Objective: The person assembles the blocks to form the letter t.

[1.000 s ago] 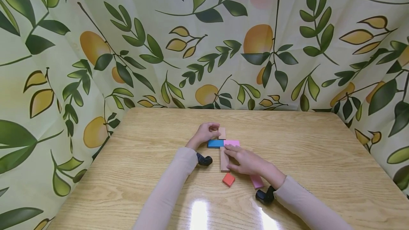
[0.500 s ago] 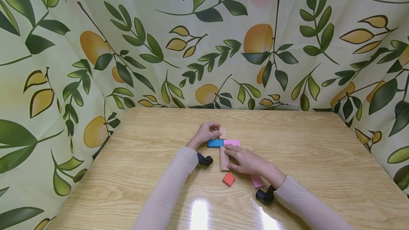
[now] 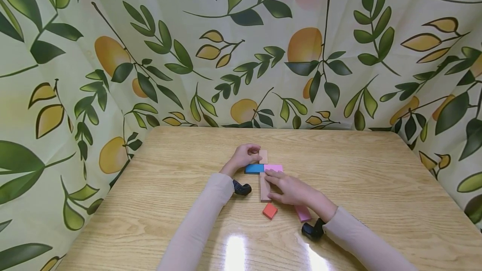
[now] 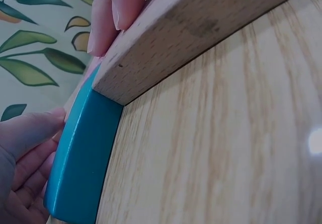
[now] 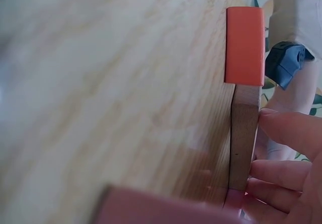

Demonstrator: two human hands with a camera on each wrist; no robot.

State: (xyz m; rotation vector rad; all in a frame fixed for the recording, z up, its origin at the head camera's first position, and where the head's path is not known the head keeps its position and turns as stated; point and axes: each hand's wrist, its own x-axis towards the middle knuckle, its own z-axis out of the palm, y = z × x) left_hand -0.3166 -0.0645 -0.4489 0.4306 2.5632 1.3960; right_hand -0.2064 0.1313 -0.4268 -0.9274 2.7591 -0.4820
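Note:
My left hand (image 3: 242, 156) is beside a small plain wooden block (image 3: 264, 157) at the far end of a block layout, its bent fingertips touching the block's left edge. Below lie a blue block (image 3: 254, 169) and a pink block (image 3: 276, 167), end to end. A longer wooden block (image 3: 265, 187) runs from them toward me. My right hand (image 3: 291, 188) rests with extended fingers on the pink and long wooden blocks. In the left wrist view, the left thumb (image 4: 37, 128) is behind the blue block (image 4: 83, 153). The right thumb (image 5: 267, 113) touches the long block in the right wrist view.
A red block (image 3: 270, 211) lies just below the long wooden block. Another pink block (image 3: 303, 213) is partly under the right forearm. Black wrist devices (image 3: 242, 188) hang at both cuffs. A leaf-patterned cloth (image 3: 241, 53) stands behind the wooden table (image 3: 169, 158).
The small wooden block has slid slightly to the right, away from the left hand. Both hands stay almost still.

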